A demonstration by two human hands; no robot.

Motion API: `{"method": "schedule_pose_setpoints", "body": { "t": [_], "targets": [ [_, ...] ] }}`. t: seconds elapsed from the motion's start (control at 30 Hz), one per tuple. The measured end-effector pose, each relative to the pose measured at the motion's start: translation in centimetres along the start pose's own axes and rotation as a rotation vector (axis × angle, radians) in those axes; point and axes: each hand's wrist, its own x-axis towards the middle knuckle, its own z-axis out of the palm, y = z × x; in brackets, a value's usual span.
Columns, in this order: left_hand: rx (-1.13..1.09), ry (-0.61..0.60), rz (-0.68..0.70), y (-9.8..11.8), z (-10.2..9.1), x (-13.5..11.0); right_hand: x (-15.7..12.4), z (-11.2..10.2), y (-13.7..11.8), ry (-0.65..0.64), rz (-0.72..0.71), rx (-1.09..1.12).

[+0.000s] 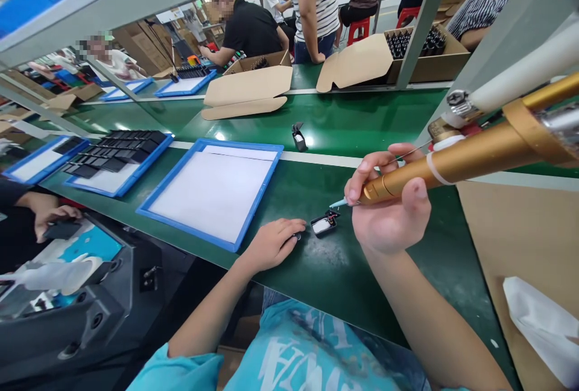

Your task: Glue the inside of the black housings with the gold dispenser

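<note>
- We see the right grip (391, 222) closed around the front of a gold tool (407, 177), thumb on the near side of the barrel and fingers on the far side.
- The left grip (274, 245) rests low, fingers together and partly curled. A small dark piece (297, 236) shows at its fingertips; we cannot tell whether it is pinched or only touched.
- The tool's pale blue tip (338, 203) points leftward, just beyond the far right end of a small open black housing (323, 225). We cannot tell whether they touch.
- That housing lies on the green table (344, 285) between the two grips, left of the right one and just right of the left fingertips. Its long axis slants from near left to far right, towards the tip. The left hand is the nearer of the two, though the tool's tip is right beside it; we judge this tip-to-end relation to matter most.
- Farther out we see a blue-rimmed tray (259, 199) with a white sheet, on the left.
- Beyond the pale strip (316, 158) lies a second housing (299, 139).
- On the right we find a cardboard sheet (506, 222); at far left, a co-worker's hand (49, 213) is on a black block (63, 229).
</note>
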Motion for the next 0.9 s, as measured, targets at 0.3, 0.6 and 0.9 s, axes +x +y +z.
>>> {"method": "schedule_pose_setpoints", "body": {
  "t": [0.3, 0.6, 0.9],
  "targets": [
    [0.075, -0.039, 0.124, -1.2, 0.6, 0.9, 0.1, -0.1, 0.1, 0.013, -0.003, -0.035],
    [-1.134, 0.292, -0.424, -1.0, 0.8, 0.8, 0.2, -0.5, 0.0, 0.093, -0.012, -0.072],
    [-1.567, 0.43, -0.482, -1.3, -1.8, 0.9, 1.1, -1.1, 0.2, 0.243, -0.079, -0.127]
  ]
}}
